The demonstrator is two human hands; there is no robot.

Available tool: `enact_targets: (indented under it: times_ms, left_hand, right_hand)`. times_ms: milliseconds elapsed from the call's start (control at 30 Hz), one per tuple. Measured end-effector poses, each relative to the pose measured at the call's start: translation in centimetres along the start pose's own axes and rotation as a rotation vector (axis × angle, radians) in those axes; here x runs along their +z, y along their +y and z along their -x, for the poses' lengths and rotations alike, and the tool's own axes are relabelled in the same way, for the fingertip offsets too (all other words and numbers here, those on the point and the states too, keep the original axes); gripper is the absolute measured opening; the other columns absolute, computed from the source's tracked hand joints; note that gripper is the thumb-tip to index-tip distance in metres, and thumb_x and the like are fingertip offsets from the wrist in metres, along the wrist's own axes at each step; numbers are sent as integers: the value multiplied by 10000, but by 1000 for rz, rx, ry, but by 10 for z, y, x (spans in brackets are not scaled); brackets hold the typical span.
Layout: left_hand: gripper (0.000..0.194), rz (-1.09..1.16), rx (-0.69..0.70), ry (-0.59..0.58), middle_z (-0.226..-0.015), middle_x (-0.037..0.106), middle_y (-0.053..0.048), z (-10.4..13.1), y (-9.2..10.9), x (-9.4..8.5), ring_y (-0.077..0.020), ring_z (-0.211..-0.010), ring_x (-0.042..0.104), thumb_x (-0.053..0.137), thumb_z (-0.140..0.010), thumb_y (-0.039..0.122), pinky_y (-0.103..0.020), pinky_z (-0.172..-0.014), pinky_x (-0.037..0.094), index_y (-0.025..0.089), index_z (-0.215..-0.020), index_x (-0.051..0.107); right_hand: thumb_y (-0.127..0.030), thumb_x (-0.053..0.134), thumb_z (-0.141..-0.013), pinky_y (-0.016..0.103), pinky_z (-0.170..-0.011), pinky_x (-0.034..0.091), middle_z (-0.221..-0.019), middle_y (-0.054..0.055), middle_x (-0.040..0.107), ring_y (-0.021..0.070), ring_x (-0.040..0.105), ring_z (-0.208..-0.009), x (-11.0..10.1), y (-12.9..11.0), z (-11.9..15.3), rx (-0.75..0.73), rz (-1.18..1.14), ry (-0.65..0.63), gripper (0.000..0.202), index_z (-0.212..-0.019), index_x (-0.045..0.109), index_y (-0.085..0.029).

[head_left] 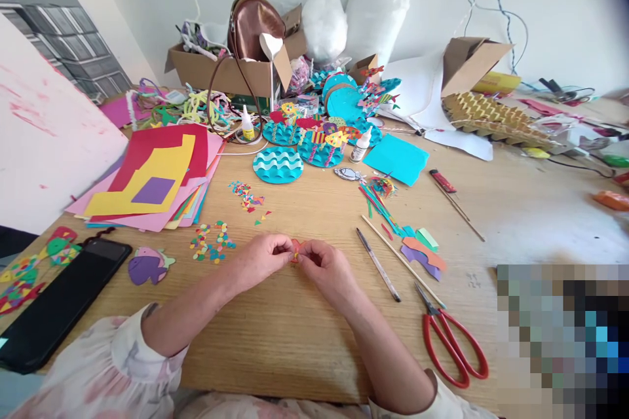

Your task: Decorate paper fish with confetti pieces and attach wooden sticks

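Observation:
At the middle of the table, my left hand (270,254) and my right hand (327,268) meet over a small orange-red paper cutout (296,247). Thumb and fingertips of both hands pinch it from either side. A bit of yellow shows on it, but most of its shape is hidden by the fingers. Left of my left hand lie loose coloured paper dots (213,242), with small paper triangles (246,196) farther back. A pen (378,265) and a thin wooden stick (403,260) lie to the right of my right hand.
Red-handled scissors (449,340) lie front right; a black phone (63,301) and a purple paper fish (147,266) are at left. Stacked coloured sheets (147,170), glue bottles (361,144), blue wavy discs (278,165) and a cardboard box (221,75) stand farther back.

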State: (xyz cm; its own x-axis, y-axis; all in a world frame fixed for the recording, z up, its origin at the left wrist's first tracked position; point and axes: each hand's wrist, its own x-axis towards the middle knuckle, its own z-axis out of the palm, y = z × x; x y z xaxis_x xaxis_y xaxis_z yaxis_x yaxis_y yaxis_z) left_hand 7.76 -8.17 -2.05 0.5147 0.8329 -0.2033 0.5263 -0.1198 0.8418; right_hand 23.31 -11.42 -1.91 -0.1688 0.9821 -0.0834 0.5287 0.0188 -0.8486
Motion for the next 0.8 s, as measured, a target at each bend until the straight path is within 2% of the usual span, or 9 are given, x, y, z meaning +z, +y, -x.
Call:
enact_targets:
  times_ms: [67,133,233,333,400,533,800]
  left_hand:
    - [112,-54,5,45,-684,587,27,3,-1,-2,-118,-646,512,473,-762,187,-212,-592,375,166,-724,576]
    - [99,-173,37,144,-717,601,19,9,-4,-4,-124,-676,534,475,-771,144,-220,-628,394,168,-750,569]
    - [141,-388,175,249,-788,609,-16,17,-11,-4,-145,-757,548,453,-781,63,-250,-713,417,152,-798,561]
    - [177,-529,321,220,-865,609,-52,22,-22,-1,-170,-848,541,425,-802,33,-288,-786,429,135,-851,562]
    - [176,-586,371,194,-892,604,-56,23,-27,1,-176,-874,530,422,-816,38,-298,-802,436,133,-872,559]
    - [164,-650,424,201,-894,591,-46,25,-31,4,-172,-874,514,414,-843,64,-297,-796,449,137,-876,557]
    - [162,-700,512,216,-966,578,-57,32,-34,5,-171,-922,491,445,-856,108,-300,-850,442,116,-970,560]
  right_hand:
    - [-149,474,-726,196,-523,320,-591,-22,549,97,465,-553,0,0,0,-3,44,-1,127,-667,584,-170]
    - [-133,472,-732,198,-548,328,-617,-12,565,103,481,-579,2,1,0,-18,112,5,132,-673,584,-169]
    - [-120,463,-752,207,-602,345,-678,12,587,116,511,-641,5,3,1,-38,235,9,141,-683,578,-165]
    - [-135,455,-785,212,-645,354,-745,32,604,126,532,-693,9,4,1,-27,336,-11,143,-722,580,-163]
    - [-144,452,-804,214,-657,353,-774,41,613,130,541,-713,11,2,0,2,402,-30,148,-742,585,-164]
    - [-159,449,-830,214,-657,345,-812,51,627,137,553,-742,12,-4,0,50,495,-58,153,-785,595,-167]
    - [-189,422,-849,224,-645,333,-830,55,634,145,558,-754,16,-5,1,50,570,-50,176,-803,591,-170]
